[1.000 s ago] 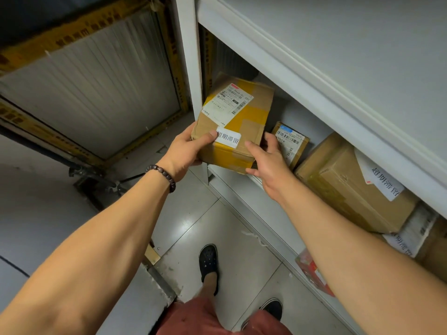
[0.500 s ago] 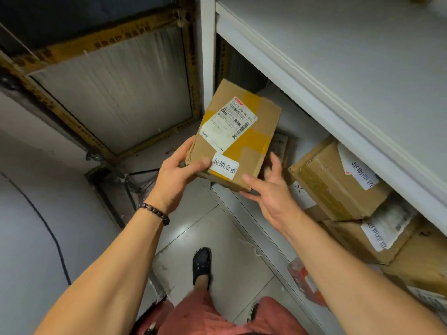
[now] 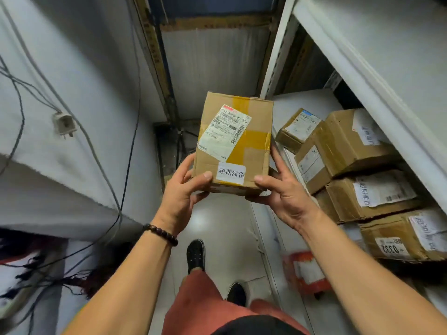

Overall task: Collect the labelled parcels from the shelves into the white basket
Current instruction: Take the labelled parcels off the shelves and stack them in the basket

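Observation:
A brown cardboard parcel (image 3: pixel 251 122) with yellow tape, a shipping label and a small white sticker is held in the aisle in front of me, clear of the shelf. My left hand (image 3: pixel 180 192) grips its lower left corner, thumb on the front face. My right hand (image 3: pixel 283 192) holds its lower right corner, thumb on the front and fingers along the side. Several more labelled cardboard parcels (image 3: pixel 348 141) lie on the white shelf (image 3: pixel 314 102) to the right. The white basket is out of view.
A white shelf board (image 3: pixel 377 68) overhangs the parcels on the right. An orange-red packet (image 3: pixel 304 272) lies on a lower level. Cables (image 3: pixel 125 165) hang along the white wall on the left. Grey tiled floor and my feet are below.
The parcel has come fully off the shelf and now sits upright in the aisle between both hands. My view has turned left, bringing the wall and cables into sight.

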